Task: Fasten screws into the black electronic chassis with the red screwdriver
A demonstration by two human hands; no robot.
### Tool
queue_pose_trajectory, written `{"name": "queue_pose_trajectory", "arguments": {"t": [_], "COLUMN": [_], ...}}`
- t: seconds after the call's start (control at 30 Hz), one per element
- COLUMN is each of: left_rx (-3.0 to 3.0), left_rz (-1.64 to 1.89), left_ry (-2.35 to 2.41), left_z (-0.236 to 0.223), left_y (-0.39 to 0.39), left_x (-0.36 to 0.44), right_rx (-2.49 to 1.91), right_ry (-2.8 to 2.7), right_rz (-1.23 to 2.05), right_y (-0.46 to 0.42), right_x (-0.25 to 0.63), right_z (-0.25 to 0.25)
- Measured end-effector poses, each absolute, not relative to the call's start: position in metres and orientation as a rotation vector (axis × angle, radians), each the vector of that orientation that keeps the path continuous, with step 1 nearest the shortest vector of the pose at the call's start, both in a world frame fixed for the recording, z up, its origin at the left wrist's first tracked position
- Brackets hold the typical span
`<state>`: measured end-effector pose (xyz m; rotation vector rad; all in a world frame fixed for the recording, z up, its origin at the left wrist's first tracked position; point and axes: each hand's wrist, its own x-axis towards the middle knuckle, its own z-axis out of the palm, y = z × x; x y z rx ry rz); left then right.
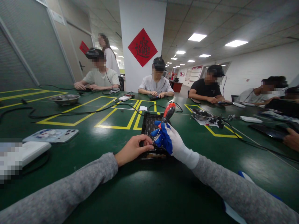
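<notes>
The gloved right hand (173, 140) wraps its fingers round a red-and-black screwdriver (167, 114), shaft slanting over a black casing (144, 126) toward the near edge of the bench (130, 193). The bare left hand (135, 147), fingers narrowed by the tip, probably steadies it; whether they pinch anything, I can't tell.

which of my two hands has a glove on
Your right hand: it wears a white-and-blue glove and holds the red-and-black screwdriver. Your left hand is bare, with its skin showing from the grey sleeve to the fingers.
</notes>
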<state>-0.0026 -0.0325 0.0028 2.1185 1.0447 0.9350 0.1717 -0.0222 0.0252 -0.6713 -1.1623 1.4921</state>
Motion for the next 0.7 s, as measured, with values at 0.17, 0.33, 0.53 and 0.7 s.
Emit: {"name": "queue_pose_trajectory", "arguments": {"t": [0.17, 0.33, 0.53, 0.7], "left_rx": [2.172, 2.195, 2.084, 2.175], "left_rz": [0.925, 0.930, 0.954, 0.932], "left_ry": [0.966, 0.951, 0.993, 0.948], "left_z": [0.0040, 0.0040, 0.0049, 0.0049], "left_y": [-0.0317, -0.0305, -0.0331, -0.0320], "left_x": [-0.0050, -0.0053, -0.0035, -0.0061], "right_rx": [-0.703, -0.686, -0.686, -0.695], "right_ry": [-1.162, -1.170, -1.169, -1.138], "right_rz": [1.557, 1.515, 1.468, 1.556], "right_y": [-0.0224, -0.0221, -0.0244, -0.0203], "right_x": [0.1717, 0.1712, 0.1700, 0.1715], "right_z": [0.0287, 0.0271, 0.0272, 0.0260]}}
